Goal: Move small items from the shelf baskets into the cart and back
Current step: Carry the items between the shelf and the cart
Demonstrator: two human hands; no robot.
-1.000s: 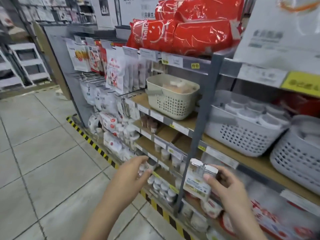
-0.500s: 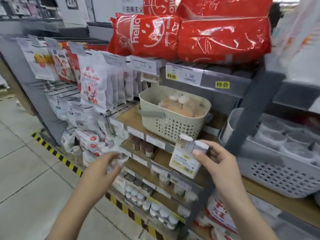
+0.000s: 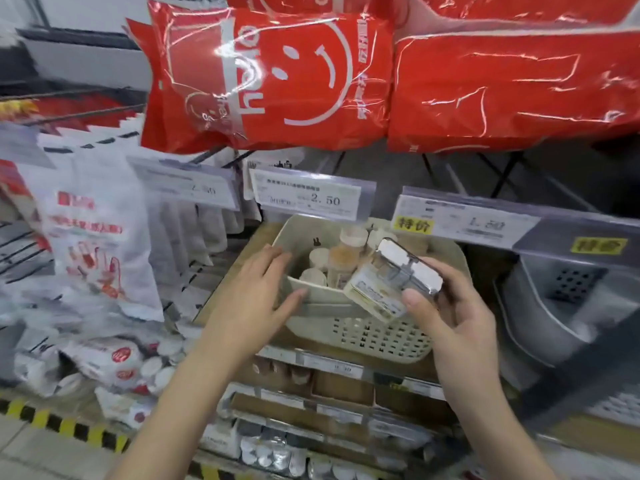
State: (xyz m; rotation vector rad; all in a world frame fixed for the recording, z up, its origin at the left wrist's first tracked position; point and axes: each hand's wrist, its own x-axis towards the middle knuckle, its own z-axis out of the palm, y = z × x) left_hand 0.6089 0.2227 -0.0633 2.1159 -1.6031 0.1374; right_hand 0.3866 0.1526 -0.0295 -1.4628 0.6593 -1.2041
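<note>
Both forearms are bare all the way up to the frame edge, so no sleeves showing. The left hand (image 3: 254, 299) and right hand (image 3: 457, 306) have no gloves, rings or watch, and the nails are short and plain.
</note>
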